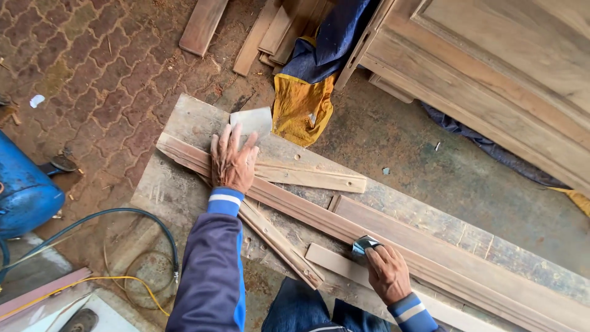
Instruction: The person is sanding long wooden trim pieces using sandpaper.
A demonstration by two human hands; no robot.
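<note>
- One head-worn view, looking steeply down from above, fairly near.
- It faces forward over planks (319, 215) on a workboard (184, 123), paved ground beyond.

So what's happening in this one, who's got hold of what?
A person is working on a long moulded wooden strip laid across a rough board outdoors. The left hand presses flat on the strip's far end, next to a grey block. The right hand grips a small metal tool against the strip's edge. Loose wooden slats lie underneath; a blue tank, a hose and a wooden door stand nearby.
</note>
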